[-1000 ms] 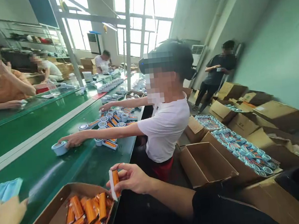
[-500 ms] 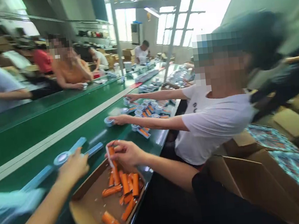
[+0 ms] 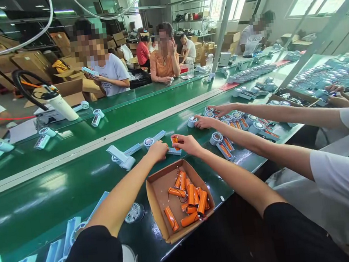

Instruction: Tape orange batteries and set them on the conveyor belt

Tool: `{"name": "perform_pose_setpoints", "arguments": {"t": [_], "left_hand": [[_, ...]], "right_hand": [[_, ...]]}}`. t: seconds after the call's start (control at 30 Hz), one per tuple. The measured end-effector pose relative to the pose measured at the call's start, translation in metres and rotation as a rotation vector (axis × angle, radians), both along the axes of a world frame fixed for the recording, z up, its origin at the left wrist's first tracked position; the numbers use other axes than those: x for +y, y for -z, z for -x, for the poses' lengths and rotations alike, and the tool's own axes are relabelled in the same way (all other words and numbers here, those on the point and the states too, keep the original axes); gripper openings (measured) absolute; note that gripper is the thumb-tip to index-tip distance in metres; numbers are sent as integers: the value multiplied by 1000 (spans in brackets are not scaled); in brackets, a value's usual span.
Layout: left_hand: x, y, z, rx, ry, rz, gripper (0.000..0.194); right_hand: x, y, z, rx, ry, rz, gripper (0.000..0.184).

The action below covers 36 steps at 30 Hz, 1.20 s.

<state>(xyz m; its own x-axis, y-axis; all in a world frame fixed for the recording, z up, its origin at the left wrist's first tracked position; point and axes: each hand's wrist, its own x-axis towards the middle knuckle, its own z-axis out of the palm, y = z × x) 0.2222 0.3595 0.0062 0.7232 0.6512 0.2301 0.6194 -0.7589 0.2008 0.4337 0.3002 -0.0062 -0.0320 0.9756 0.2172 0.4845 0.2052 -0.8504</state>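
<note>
My right hand (image 3: 190,145) pinches an orange battery (image 3: 175,142) above the open handle of a light blue handheld fan (image 3: 149,142). My left hand (image 3: 158,151) is closed at the same fan, beside its round head; the fingertips are partly hidden. Just below both hands, an open cardboard box (image 3: 156,202) holds several orange batteries (image 3: 191,193) with thin dark wires. More light blue fan parts (image 3: 122,157) lie to the left of my hands on the green work surface.
A co-worker's hands (image 3: 206,121) handle fans to my right, near a group of fans with orange batteries (image 3: 235,119). Fan shells (image 3: 55,253) lie at lower left. A round grille (image 3: 134,213) is left of the box. People sit across the green line (image 3: 94,126).
My view has swung left. My right hand has carried a battery from over the box to the fan. My left hand, earlier pointing over the fan, is now closed at it.
</note>
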Motion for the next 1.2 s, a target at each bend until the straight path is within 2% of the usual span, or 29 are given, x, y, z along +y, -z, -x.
{"name": "perform_pose_setpoints", "arguments": {"t": [0.17, 0.4, 0.63, 0.87, 1.1, 1.2], "left_hand": [[12, 6, -6, 327, 143, 79, 22], [10, 11, -25, 465, 109, 31, 28], [13, 6, -33, 512, 151, 39, 30], [15, 3, -51, 523, 78, 149, 35], [19, -17, -55, 448, 82, 293, 31], [17, -21, -54, 360, 11, 309, 33]], "right_hand": [[4, 11, -3, -225, 8, -40, 41], [-7, 12, -8, -520, -39, -130, 33], [-19, 11, -9, -703, -77, -189, 31], [-27, 14, -13, -758, -33, -138, 33], [-39, 12, -16, -767, 14, -76, 31], [-41, 4, -17, -784, 3, -28, 31]]}}
